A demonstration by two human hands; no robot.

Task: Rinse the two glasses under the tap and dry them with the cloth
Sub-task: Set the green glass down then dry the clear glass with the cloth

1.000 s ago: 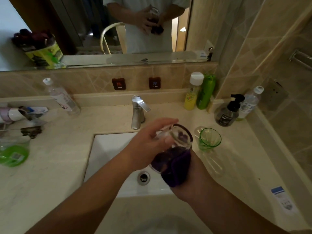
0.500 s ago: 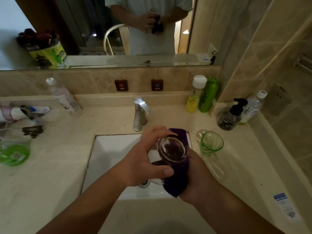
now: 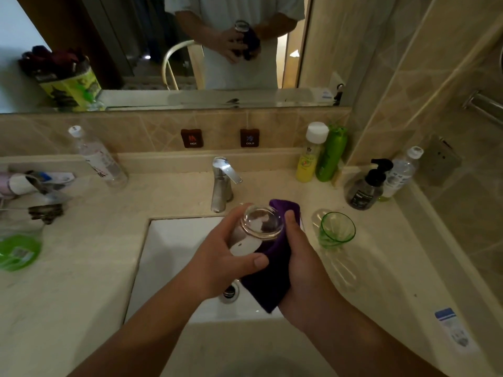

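— What has hold of what?
— The left hand curls round the clear glass, thumb in front, fingers behind. The right hand clutches the purple cloth against the glass's right side, thumb up by the rim.
— Where is that?
— Over the sink, just in front of the tap. The glass tips its mouth towards the camera.
— And the second glass?
— The green glass stands upright on the counter, right of the sink, apart from both hands.
— Anything you can't make out?
— The right fingers are hidden behind cloth and glass. The drain is half covered by the left hand. Whether the glass is wet, I cannot tell.
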